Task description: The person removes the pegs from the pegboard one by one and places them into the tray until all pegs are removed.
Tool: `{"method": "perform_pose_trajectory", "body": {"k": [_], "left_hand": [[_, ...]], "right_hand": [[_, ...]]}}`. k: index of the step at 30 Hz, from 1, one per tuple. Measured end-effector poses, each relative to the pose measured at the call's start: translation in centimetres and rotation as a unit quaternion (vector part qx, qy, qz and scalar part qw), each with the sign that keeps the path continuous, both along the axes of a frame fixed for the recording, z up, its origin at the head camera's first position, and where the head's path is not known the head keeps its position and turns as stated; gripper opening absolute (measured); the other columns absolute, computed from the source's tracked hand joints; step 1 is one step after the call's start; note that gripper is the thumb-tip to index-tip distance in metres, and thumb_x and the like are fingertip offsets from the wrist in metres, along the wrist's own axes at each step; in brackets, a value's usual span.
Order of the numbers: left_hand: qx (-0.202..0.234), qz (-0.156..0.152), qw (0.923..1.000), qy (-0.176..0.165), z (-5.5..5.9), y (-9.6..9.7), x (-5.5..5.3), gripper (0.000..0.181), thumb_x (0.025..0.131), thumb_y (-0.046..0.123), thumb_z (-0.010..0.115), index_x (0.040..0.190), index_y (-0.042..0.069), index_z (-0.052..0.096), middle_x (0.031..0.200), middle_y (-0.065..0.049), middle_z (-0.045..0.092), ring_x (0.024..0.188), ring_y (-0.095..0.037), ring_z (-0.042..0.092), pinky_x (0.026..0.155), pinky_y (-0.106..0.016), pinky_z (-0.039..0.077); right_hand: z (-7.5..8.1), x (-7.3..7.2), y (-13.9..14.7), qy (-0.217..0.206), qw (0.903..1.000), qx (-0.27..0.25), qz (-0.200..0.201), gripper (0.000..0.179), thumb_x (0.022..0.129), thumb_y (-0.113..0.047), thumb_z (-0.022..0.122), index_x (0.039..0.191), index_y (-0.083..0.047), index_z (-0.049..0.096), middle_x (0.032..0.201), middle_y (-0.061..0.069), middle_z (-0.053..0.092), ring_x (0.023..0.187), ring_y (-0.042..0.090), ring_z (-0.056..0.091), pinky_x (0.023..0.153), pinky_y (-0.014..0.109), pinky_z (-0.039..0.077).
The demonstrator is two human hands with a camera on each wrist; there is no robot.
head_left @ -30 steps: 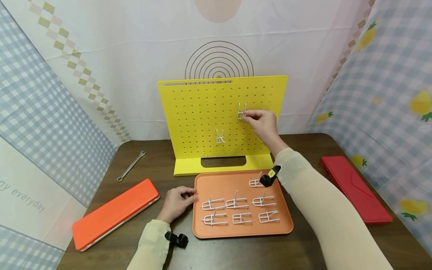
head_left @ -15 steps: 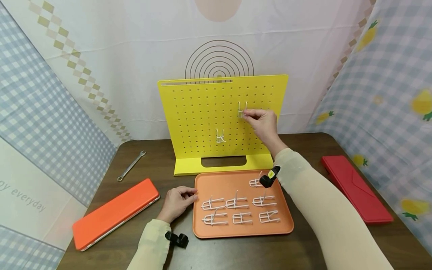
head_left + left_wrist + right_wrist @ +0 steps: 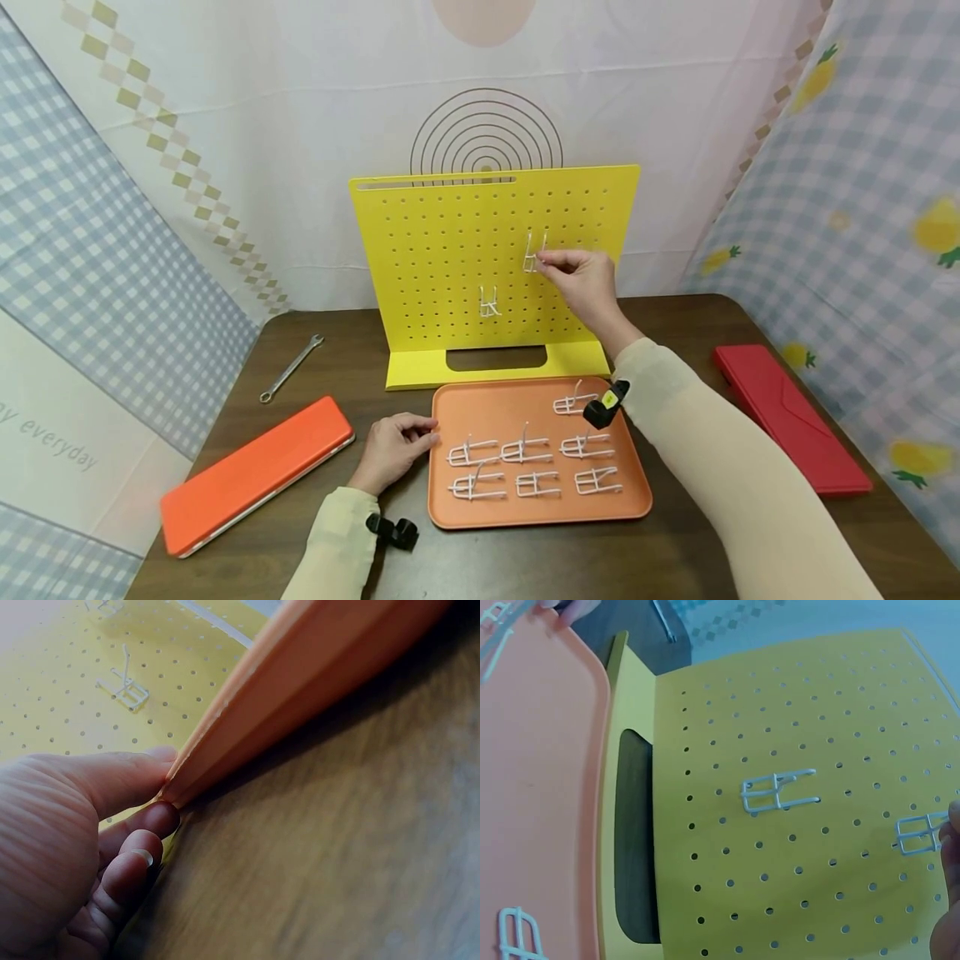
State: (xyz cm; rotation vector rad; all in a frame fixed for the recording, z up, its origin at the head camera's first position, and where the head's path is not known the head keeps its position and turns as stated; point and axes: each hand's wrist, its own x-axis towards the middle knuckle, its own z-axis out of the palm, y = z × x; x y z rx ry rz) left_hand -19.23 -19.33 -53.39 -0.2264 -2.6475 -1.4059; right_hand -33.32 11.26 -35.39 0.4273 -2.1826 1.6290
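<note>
In the head view my right hand (image 3: 587,287) pinches a white wire pegboard hook (image 3: 531,257) between thumb and fingertips, at the upper right part of the yellow pegboard (image 3: 442,250). Its two prongs point upward; the fingers cover part of it. Another white hook (image 3: 488,313) hangs lower on the board, left of the hand. My left hand (image 3: 392,454) is at the left rim of the orange tray (image 3: 468,404). The left wrist view shows its thumb and forefinger pinching the tray's rim (image 3: 202,754). Several white hooks (image 3: 528,452) lie in the tray.
A wrench (image 3: 292,369) and an orange case (image 3: 255,475) lie on the dark wooden table (image 3: 465,567) to the left. On the right is a red case (image 3: 791,421). Patterned cloth (image 3: 300,125) surrounds the table at the back and sides.
The right hand has shifted slightly down and left along the board, taking its hook with it. My left hand stays at the tray's rim.
</note>
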Motion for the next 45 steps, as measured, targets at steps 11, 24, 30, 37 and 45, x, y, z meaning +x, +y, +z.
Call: {"method": "perform_pose_trajectory", "body": {"k": [11, 24, 30, 37, 45], "left_hand": [[0.002, -0.002, 1.0, 0.001, 0.3, 0.1, 0.2, 0.014, 0.078, 0.018, 0.082, 0.09, 0.022, 0.077, 0.082, 0.012, 0.067, 0.063, -0.009, 0.056, 0.055, -0.024, 0.046], [-0.003, 0.001, 1.0, 0.0, 0.3, 0.1, 0.1, 0.013, 0.078, 0.019, 0.082, 0.09, 0.022, 0.077, 0.082, 0.013, 0.067, 0.063, -0.009, 0.056, 0.055, -0.024, 0.046], [-0.001, 0.001, 1.0, -0.002, 0.4, 0.1, 0.2, 0.014, 0.078, 0.018, 0.082, 0.09, 0.021, 0.077, 0.081, 0.013, 0.066, 0.063, -0.009, 0.055, 0.056, -0.024, 0.046], [-0.003, 0.002, 1.0, -0.002, 0.5, 0.1, 0.2, 0.014, 0.078, 0.018, 0.082, 0.09, 0.022, 0.077, 0.08, 0.013, 0.066, 0.063, -0.008, 0.055, 0.056, -0.023, 0.046], [-0.003, 0.003, 1.0, -0.002, 0.3, 0.1, 0.1, 0.014, 0.078, 0.018, 0.082, 0.09, 0.022, 0.077, 0.082, 0.013, 0.066, 0.064, -0.009, 0.055, 0.056, -0.023, 0.046]], "right_hand": [[-0.8, 2.5, 0.1, -0.033, 0.9973, 0.058, 0.03, 0.014, 0.085, -0.017, 0.075, 0.093, -0.007, 0.078, 0.093, 0.01, 0.073, 0.08, 0.018, 0.069, 0.062, 0.021, 0.053], [-3.5, 3.2, 1.2, -0.035, 0.988, 0.131, 0.075, 0.009, 0.085, -0.021, 0.075, 0.088, -0.012, 0.077, 0.082, 0.001, 0.071, 0.068, 0.018, 0.063, 0.056, 0.027, 0.05], [-4.4, 4.0, 0.9, -0.058, 0.9807, 0.157, 0.102, 0.007, 0.087, -0.015, 0.073, 0.09, -0.009, 0.075, 0.082, 0.001, 0.069, 0.071, 0.018, 0.062, 0.06, 0.03, 0.051], [-4.8, 4.7, 0.4, -0.087, 0.9697, 0.184, 0.134, 0.008, 0.087, -0.015, 0.071, 0.09, -0.008, 0.073, 0.079, -0.001, 0.068, 0.069, 0.019, 0.061, 0.059, 0.031, 0.05], [-5.2, 4.9, 0.1, -0.118, 0.9487, 0.232, 0.18, 0.004, 0.086, -0.011, 0.071, 0.086, -0.013, 0.074, 0.079, -0.002, 0.07, 0.072, 0.016, 0.064, 0.065, 0.033, 0.052]]}}
